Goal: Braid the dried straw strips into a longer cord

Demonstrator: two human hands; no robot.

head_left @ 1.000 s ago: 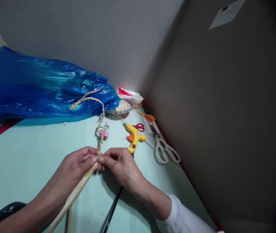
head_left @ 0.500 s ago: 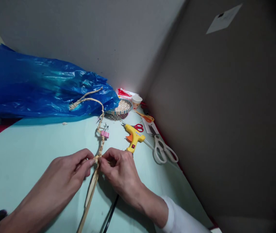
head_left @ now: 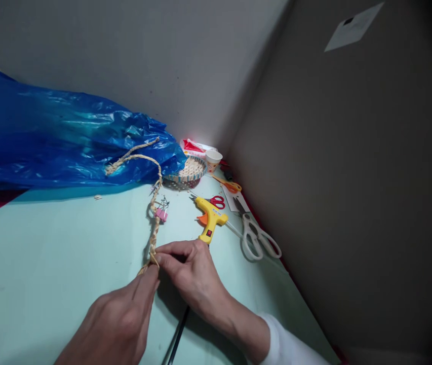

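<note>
A braid of pale straw-like strands [head_left: 154, 232] runs from my hands up the table and onto a blue plastic bag. A pink binder clip [head_left: 160, 214] grips it partway along. My right hand [head_left: 196, 274] pinches the near end of the braid between thumb and forefinger. Just below and to the left, my left hand [head_left: 119, 314] is closed on the loose strands, with a thin strip looping up beside its fingertips. The lower lengths of the strands are hidden behind my left hand.
The blue plastic bag [head_left: 67, 137] lies along the wall. Near the corner stand a woven basket [head_left: 191, 170] and a paper cup [head_left: 213, 161]. On the right lie a yellow glue gun [head_left: 211, 218], white-handled scissors [head_left: 256, 235], red scissors [head_left: 218, 202] and orange scissors [head_left: 231, 186]. A black cord [head_left: 180, 334] runs beneath my right arm.
My left hand has moved down and turned over, bringing the strands below the braid with it. My right hand stays at the braid's end. The pink clip has tipped and shifted slightly nearer.
</note>
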